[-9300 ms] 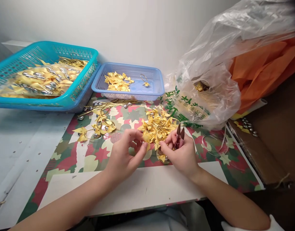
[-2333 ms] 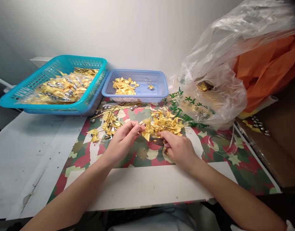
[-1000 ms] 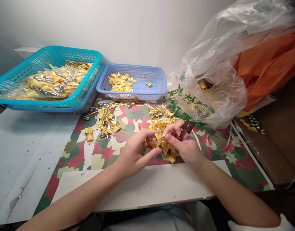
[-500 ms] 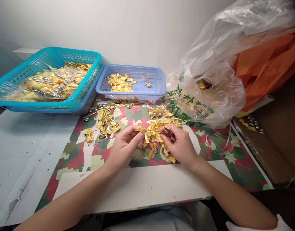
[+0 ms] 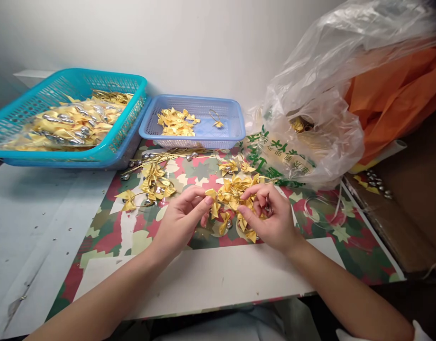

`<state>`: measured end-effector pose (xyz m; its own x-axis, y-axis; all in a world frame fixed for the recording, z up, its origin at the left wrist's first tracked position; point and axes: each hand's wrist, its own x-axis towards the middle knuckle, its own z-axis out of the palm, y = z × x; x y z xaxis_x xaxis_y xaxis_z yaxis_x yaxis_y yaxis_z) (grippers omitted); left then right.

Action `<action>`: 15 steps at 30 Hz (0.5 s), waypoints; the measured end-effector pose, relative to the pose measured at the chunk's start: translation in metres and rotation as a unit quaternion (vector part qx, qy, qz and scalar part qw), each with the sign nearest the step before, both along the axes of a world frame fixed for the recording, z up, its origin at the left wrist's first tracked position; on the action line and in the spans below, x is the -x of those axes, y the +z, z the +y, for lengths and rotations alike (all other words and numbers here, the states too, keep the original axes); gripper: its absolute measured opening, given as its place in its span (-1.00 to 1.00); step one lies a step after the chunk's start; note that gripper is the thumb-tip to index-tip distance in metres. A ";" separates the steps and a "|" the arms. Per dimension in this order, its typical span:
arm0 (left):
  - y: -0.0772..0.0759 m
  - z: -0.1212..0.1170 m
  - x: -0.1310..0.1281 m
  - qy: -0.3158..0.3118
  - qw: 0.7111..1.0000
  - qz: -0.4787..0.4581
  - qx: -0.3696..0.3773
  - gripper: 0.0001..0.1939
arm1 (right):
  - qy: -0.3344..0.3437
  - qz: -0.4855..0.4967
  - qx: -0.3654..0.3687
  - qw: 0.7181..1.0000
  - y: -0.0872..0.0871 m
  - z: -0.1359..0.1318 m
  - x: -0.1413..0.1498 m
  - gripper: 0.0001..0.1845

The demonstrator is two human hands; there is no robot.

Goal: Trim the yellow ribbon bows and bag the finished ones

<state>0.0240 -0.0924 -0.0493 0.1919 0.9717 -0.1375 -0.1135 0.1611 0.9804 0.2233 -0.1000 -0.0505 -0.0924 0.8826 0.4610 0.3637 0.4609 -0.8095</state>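
Observation:
My left hand [image 5: 187,213] pinches a gold ribbon bow [image 5: 213,204] between thumb and forefinger. A thin gold wire loop [image 5: 235,194] shows beside the bow, over the pile; whether it is joined to that bow I cannot tell. My right hand [image 5: 269,210] is just right of the loop, thumb and forefinger apart, the other fingers curled. Something small and shiny shows by those curled fingers, too hidden to name. Beneath and between the hands lies a pile of gold bows [image 5: 251,182], some with silver bells [image 5: 229,223].
More bows on wire loops [image 5: 156,182] lie to the left, near loose gold wires [image 5: 175,152]. A teal basket [image 5: 97,150] and a blue basket [image 5: 193,142] hold bows at the back. A clear plastic bag [image 5: 321,156] stands right, near several silver bells [image 5: 377,182] on a cardboard box [image 5: 367,222].
My right thumb and forefinger have parted and drawn slightly away from the bow. The bow in my left hand has turned and hangs lower.

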 end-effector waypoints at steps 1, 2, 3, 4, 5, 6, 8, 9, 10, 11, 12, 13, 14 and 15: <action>0.001 0.000 -0.001 -0.006 1.000 0.000 -0.002 -0.79 | 0.013 0.010 0.002 1.000 -0.001 -0.001 0.001 -0.72; 0.002 -0.001 -0.001 -0.013 1.000 -0.005 0.000 -0.78 | 0.025 0.019 0.008 0.999 -0.002 -0.002 0.002 -0.70; 0.002 -0.001 -0.002 -0.021 1.000 -0.011 0.004 -0.77 | 0.036 0.027 0.016 0.999 -0.003 -0.004 0.004 -0.69; 0.003 -0.002 -0.003 -0.029 0.999 -0.019 0.009 -0.77 | 0.047 0.034 0.026 0.998 -0.005 -0.005 0.005 -0.69; 0.002 -0.002 -0.003 -0.036 0.999 -0.026 0.013 -0.77 | 0.058 0.042 0.037 0.997 -0.006 -0.006 0.006 -0.69; 0.002 -0.003 -0.004 -0.042 0.999 -0.031 0.014 -0.77 | 0.068 0.050 0.047 0.995 -0.008 -0.008 0.008 -0.69; 0.001 -0.005 -0.005 -0.042 0.999 -0.033 0.000 -0.73 | 0.087 0.063 0.066 0.992 -0.011 -0.010 0.009 -0.67; 0.000 -0.007 -0.006 -0.036 0.999 -0.027 -0.014 -0.69 | 0.095 0.069 0.075 0.990 -0.012 -0.011 0.010 -0.66; 0.000 -0.008 -0.006 -0.028 0.999 -0.019 -0.029 -0.66 | 0.101 0.076 0.084 0.988 -0.012 -0.012 0.011 -0.66; -0.001 -0.009 -0.007 -0.020 0.999 -0.008 -0.044 -0.65 | 0.106 0.086 0.095 0.986 -0.012 -0.013 0.011 -0.66; -0.002 -0.011 -0.007 -0.015 0.998 0.003 -0.058 -0.64 | 0.110 0.098 0.107 0.983 -0.012 -0.013 0.011 -0.66; -0.002 -0.012 -0.007 -0.013 0.998 0.014 -0.068 -0.64 | 0.114 0.113 0.120 0.980 -0.012 -0.013 0.012 -0.66; -0.003 -0.013 -0.007 -0.014 0.997 0.025 -0.076 -0.64 | 0.118 0.130 0.133 0.976 -0.011 -0.014 0.013 -0.65; -0.003 -0.013 -0.008 -0.017 0.996 0.035 -0.082 -0.65 | 0.120 0.145 0.144 0.972 -0.011 -0.014 0.013 -0.63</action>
<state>0.0315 -0.1058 -0.0527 0.2200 0.9755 0.0078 -0.0403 0.0011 0.9992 0.2098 -0.1136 -0.0610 -0.2144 0.9480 0.2352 0.0118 0.2433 -0.9699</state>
